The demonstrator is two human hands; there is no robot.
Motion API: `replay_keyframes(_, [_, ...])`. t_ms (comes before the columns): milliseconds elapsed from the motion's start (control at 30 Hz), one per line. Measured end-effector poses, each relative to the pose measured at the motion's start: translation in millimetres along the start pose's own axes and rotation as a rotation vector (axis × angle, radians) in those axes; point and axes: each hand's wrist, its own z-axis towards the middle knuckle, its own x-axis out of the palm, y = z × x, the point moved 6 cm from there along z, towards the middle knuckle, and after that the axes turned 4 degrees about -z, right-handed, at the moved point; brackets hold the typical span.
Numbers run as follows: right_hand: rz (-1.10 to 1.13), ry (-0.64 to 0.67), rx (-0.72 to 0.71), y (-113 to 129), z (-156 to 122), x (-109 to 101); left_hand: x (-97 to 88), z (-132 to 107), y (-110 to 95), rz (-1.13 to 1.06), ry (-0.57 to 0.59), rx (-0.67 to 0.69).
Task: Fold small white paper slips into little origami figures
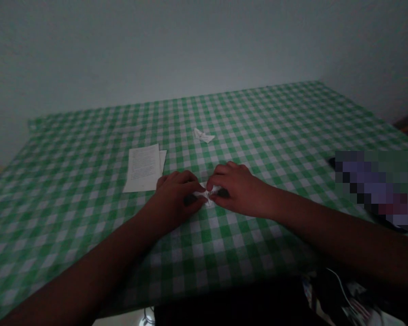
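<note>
Between my two hands is a small folded piece of white paper (209, 199), low over the checked tablecloth near the front of the table. My left hand (178, 190) pinches its left side between thumb and fingers. From the other side my right hand (233, 188) grips it the same way, the fingertips of both hands close together. Much of the paper is hidden behind my fingers. Just left of my left hand lie printed sheets of paper (143, 168), stacked slightly askew. Farther back rests a folded paper piece (204, 135) with print on it.
A green and white checked tablecloth (258, 117) covers the table, which meets a plain wall (177, 45) at the back. At the right edge lies a dark-edged flat object (370, 190), its surface blurred out. Below the front edge, cables and clutter (353, 299) show dimly.
</note>
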Motion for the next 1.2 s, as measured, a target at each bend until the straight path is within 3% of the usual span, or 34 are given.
replay_keyframes(1200, [0.003, -0.026, 0.021, -1.8, -0.2, 1.5, -4.2, 0.4, -4.9, 0.01, -0.057, 0.089])
